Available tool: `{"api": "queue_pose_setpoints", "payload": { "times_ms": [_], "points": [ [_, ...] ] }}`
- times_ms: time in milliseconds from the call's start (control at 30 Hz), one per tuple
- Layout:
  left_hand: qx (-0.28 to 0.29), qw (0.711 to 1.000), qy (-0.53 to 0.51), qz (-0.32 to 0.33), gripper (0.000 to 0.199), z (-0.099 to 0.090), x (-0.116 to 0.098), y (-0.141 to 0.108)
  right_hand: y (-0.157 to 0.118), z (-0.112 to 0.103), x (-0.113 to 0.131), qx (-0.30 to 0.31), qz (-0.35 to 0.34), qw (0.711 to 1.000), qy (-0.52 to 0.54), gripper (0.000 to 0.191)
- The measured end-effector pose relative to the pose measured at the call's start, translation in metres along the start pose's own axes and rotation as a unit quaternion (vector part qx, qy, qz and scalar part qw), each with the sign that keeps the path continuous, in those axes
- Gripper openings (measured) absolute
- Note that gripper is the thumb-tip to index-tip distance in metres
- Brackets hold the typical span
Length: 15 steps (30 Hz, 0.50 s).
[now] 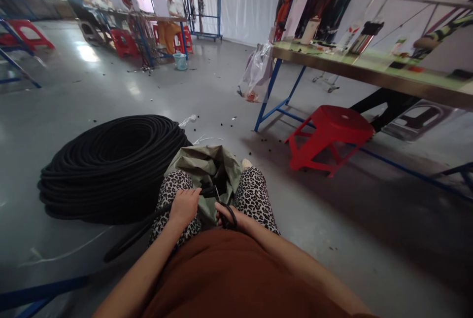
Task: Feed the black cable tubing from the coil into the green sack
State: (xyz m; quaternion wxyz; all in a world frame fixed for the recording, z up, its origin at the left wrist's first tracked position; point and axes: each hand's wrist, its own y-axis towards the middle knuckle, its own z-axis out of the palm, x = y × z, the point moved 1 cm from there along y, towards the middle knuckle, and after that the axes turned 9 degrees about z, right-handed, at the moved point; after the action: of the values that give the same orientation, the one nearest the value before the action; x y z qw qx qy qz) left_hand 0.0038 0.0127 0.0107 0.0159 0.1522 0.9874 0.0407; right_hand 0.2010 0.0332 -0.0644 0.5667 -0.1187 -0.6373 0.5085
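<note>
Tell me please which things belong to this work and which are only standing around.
Seem part of the work:
black cord, in the left hand
scissors, in the right hand
green bag, open between the knees
black coil, on the floor

Seem only nearby:
red stool
blue bucket, farther off
plastic bag, at the table's end

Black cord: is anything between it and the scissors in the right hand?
Nothing visible: the scissors in the right hand reach close to the black cord, which protrudes from the left hand above the open sack.
</note>
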Motion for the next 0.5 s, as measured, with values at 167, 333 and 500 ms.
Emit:
{"api": "queue_pose_setpoints", "payload": {
  "times_ms": [167,333,500],
  "points": [
    [-0.005,1.000,-0.018,0.016,0.037,0.002,0.000,-0.001,0.009,0.001,-0.002,0.009,0.010,1.000,0.022,0.049],
    [0.001,0.999,-0.020,0.024,0.037,0.002,-0.001,-0.001,0.013,0.001,-0.002,0.000,0.013,1.000,0.012,0.048],
    [0.005,0.999,-0.021,0.024,0.036,0.000,-0.002,0.000,0.009,0.001,0.000,0.009,0.009,1.000,0.001,0.051]
  ]
}}
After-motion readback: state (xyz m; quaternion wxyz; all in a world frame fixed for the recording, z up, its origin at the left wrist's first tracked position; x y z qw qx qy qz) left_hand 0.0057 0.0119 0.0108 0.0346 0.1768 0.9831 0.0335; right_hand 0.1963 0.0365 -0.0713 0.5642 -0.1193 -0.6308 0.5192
